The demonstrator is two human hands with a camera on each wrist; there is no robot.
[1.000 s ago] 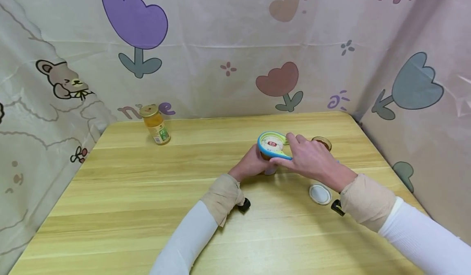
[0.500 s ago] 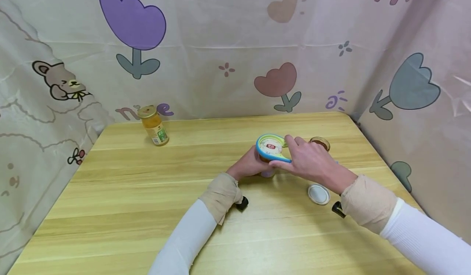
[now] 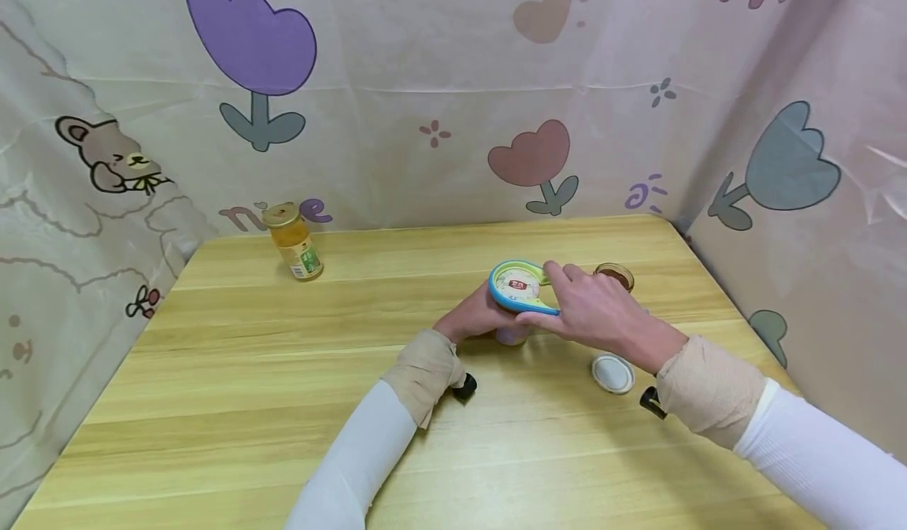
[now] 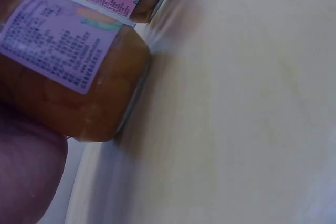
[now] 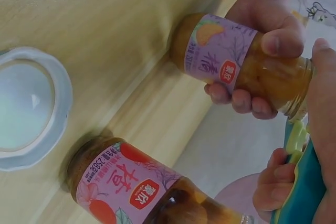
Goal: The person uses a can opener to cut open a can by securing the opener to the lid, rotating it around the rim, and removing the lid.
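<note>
My left hand [image 3: 476, 314] grips a glass jar of orange fruit [image 5: 215, 51] round its body, its purple label showing in the right wrist view. A printed lid [image 3: 517, 283] tops this jar. Looped around the lid is a blue and lime-green jar opener [image 3: 499, 299], whose handles my right hand [image 3: 601, 306] squeezes between thumb and fingers. A second jar with a pink label [image 5: 131, 182] stands beside it, without a lid; its round glass mouth [image 3: 615, 272] shows partly behind my right hand. A loose lid [image 3: 612, 373] lies with its white inside up.
A yellow jar with a gold lid [image 3: 294, 248] stands at the back left of the wooden table [image 3: 269, 388]. Printed cloth [image 3: 397, 57] hangs behind the table and along both sides. A small black piece [image 3: 464, 388] sits at each wrist wrap.
Both hands, with the jar and opener, have shifted slightly toward me. The head view has drifted a little. The grips look the same, and the other jars and loose lid stay put.
</note>
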